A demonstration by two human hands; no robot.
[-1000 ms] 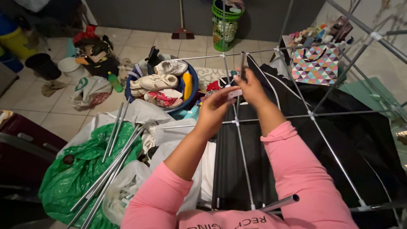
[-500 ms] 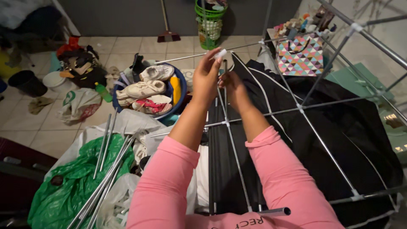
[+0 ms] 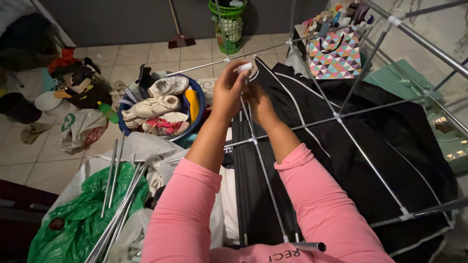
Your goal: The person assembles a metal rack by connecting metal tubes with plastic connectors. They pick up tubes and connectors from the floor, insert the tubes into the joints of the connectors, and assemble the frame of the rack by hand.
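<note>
Metal tube frame [image 3: 312, 122], a grid of thin silver rods joined by white plastic connectors, spans the right and centre of the view. Black fabric cover with white piping [image 3: 390, 141] lies under and through the frame, filling its right half.

Tiled floor [image 3: 161, 51], left side: green plastic bag [image 3: 73, 219] at the bottom left corner, with a bundle of loose silver rods [image 3: 117, 195] lying across it. Blue basin [image 3: 197, 112] near the floor's middle holds white sneakers [image 3: 156, 104] and a yellow bottle. Green mesh basket [image 3: 226, 27] stands at the far edge by the dark wall, a broom just left of it. Patterned gift bag with coloured triangles [image 3: 335, 56] sits at the frame's far right corner.

Both arms in pink sleeves reach forward over the frame's near edge.

Left hand [image 3: 228, 92]: raised above the frame's far cross rod, fingers closed on a small white connector piece [image 3: 244, 67], pinched between thumb and fingertips. Connector sits at the top of a thin upright rod [image 3: 246, 104], near the middle of the frame's far edge.

Right hand [image 3: 259, 103]: just beside the left hand, touching it, lower down. Fingers curled around the same upright rod; exact grip partly hidden behind the left hand.
</note>
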